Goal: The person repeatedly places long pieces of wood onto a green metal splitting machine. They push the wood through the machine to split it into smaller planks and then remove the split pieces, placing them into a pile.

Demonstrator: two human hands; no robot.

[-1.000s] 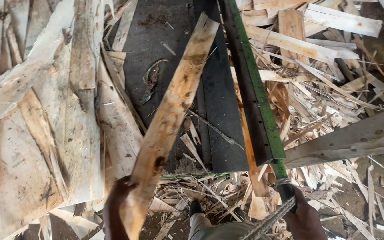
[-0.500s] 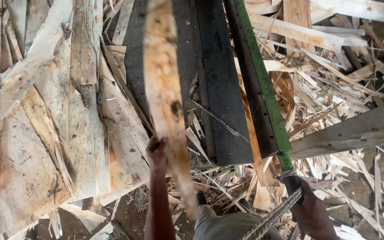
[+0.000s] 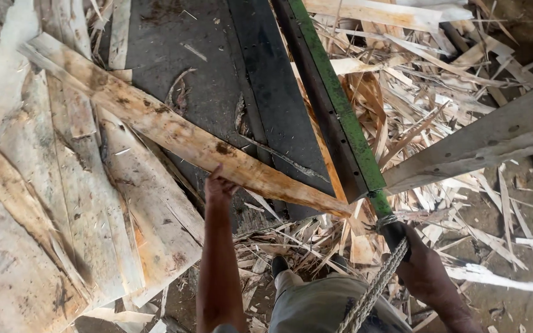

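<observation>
**Left hand on a plank, right hand on the lever handle**

The left hand [image 3: 219, 188] reaches forward with its fingers laid against the near edge of a long plank [image 3: 174, 132]. The plank lies slantwise, its far end up at the left over a stack of pale boards [image 3: 63, 234] and its near end tapering to a point just beside the green bar [image 3: 340, 111]. The grip of this hand is loose: the fingers curl onto the plank's edge, yet whether they close round it cannot be told from this angle.

The right hand [image 3: 424, 271] is closed tight round the dark handle [image 3: 393, 233] at the near end of the green bar. A twisted rope [image 3: 374, 290] is wound about the handle and runs down past the wrist toward the bottom edge of the view. The bar runs away from the hand, up and to the left, along the right side of a dark flat worktop [image 3: 217, 80], which is bare but for a few splinters and strips of bark.

To the right of the bar lies a deep heap of splinters and thin offcuts [image 3: 427, 105], with a broad grey beam [image 3: 482, 142] slanting across it. Below, between the arms, the person's grey trousers [image 3: 322, 305] and a dark shoe [image 3: 279, 266] show among the chips on the floor
</observation>
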